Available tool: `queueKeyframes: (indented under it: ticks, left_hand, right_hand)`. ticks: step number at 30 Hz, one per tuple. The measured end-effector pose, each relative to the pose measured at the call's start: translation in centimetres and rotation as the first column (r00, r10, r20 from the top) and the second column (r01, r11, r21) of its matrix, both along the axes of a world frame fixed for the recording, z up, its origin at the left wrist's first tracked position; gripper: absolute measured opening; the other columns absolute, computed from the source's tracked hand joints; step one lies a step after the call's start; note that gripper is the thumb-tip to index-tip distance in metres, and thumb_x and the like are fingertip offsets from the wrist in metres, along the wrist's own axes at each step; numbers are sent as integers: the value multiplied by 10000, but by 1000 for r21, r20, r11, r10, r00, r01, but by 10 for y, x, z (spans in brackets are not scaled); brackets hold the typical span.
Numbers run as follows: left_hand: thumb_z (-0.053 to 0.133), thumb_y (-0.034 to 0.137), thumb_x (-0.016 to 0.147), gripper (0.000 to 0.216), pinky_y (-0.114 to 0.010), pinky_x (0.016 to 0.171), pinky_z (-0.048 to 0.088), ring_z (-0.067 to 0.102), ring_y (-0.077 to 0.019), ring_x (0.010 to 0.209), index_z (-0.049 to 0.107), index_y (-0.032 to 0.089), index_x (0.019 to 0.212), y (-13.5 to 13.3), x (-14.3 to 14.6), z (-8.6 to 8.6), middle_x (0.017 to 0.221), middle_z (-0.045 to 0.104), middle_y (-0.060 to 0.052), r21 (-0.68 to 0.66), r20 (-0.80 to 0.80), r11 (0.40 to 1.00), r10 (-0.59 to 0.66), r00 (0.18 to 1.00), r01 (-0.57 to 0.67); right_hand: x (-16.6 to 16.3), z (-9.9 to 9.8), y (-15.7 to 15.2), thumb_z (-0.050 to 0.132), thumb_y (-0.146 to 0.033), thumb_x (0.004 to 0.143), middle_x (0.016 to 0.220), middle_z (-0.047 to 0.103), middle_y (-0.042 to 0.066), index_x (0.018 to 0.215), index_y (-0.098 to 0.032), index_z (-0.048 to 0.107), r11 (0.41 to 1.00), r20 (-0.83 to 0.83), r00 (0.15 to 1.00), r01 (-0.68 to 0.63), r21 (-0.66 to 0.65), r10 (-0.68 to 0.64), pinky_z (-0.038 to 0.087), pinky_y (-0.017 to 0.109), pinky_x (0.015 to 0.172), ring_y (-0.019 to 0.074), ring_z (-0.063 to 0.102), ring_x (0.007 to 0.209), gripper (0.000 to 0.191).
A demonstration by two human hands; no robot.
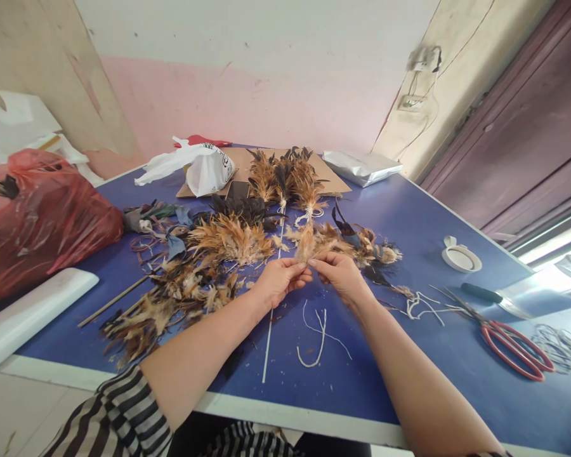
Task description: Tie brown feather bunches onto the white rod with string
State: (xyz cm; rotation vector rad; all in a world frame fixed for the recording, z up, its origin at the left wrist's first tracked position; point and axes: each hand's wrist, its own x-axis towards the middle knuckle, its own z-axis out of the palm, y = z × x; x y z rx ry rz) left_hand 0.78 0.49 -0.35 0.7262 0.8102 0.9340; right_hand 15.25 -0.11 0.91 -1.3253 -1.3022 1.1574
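Observation:
Between my two hands, over the middle of the table, a light brown feather point(306, 243) points away from me. My left hand point(285, 279) is closed, its thumb and fingers pinching the feather's lower end. From the other side my right hand point(335, 273) pinches the same end. To the left lies a pile of golden-brown feathers point(233, 238), with darker loose feathers point(171, 298) nearer me. Tied feather bundles point(309, 181) rest beyond my hands. A thin white stick point(269, 343) and loose white string point(321, 346) lie below my wrists.
Red-handled scissors point(514, 346), a green-handled knife point(485, 293), a tape roll point(461, 258) and a tangle of string point(561, 348) lie on the right. A red plastic bag point(52, 222) bulges at left. Behind are a white bag point(209, 170), cardboard point(335, 183) and a silvery packet point(361, 166).

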Motion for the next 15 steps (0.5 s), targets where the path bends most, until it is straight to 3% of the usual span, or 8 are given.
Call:
queueKeyframes:
  ticks: [10,12,15]
  left_hand:
    - [595,79,729,26,-140,468,469,597,-76,513,612,60,726,-2,0,3,656,641,-72,-18,-30,999,-29,999,28]
    - [585,75,733,33,-140,463,463,593,-74,509,607,63,710,-1,0,4,652,638,-69,-13,-49,1000,9,999,-9]
    - [583,79,729,50,-152,476,462,591,-76,516,602,67,685,0,0,3,663,641,-73,37,-76,998,59,995,-56]
  right_hand:
    - [1,-3,2,660,-408,607,505,490,-35,664,-159,576,1000,7,1000,10,2,-10,292,229,433,70,359,427,270]
    - [0,1,0,655,-408,612,559,523,-16,693,-160,585,989,77,990,114,90,-121,321,235,459,83,392,465,270]
    - [-3,11,-5,634,-403,632,624,563,14,681,-162,592,929,187,934,249,274,-306,355,246,518,108,435,537,249]
